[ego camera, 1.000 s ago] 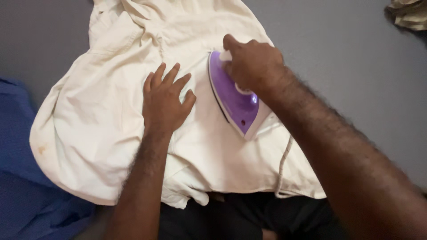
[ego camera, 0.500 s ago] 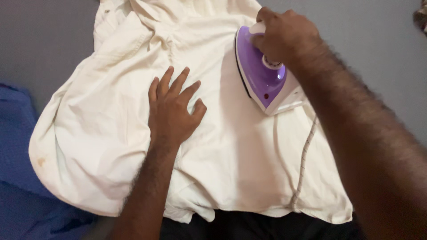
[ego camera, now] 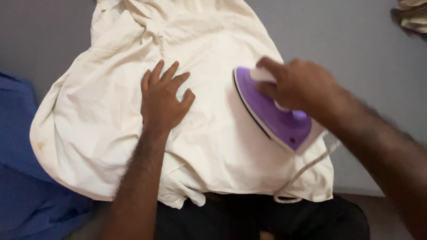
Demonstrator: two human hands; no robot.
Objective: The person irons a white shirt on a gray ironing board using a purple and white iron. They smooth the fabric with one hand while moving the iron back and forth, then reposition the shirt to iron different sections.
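Grey surface (ego camera: 356, 49) spans the whole top of the view, plain and matte, bare at upper left and down the right side.

Blue cloth (ego camera: 22, 169) fills the lower left corner, rumpled, faintly dotted weave, running off the left and bottom edges. Its upper edge lies against the grey surface.

Dark fabric (ego camera: 267, 218) along the bottom centre, black or near it, folded loosely; what it belongs to cannot be told.

Crumpled pale cloth (ego camera: 411, 18) in the top right corner, beige with folds, mostly cut off by the frame edge, resting on the grey surface, well apart from the blue cloth.
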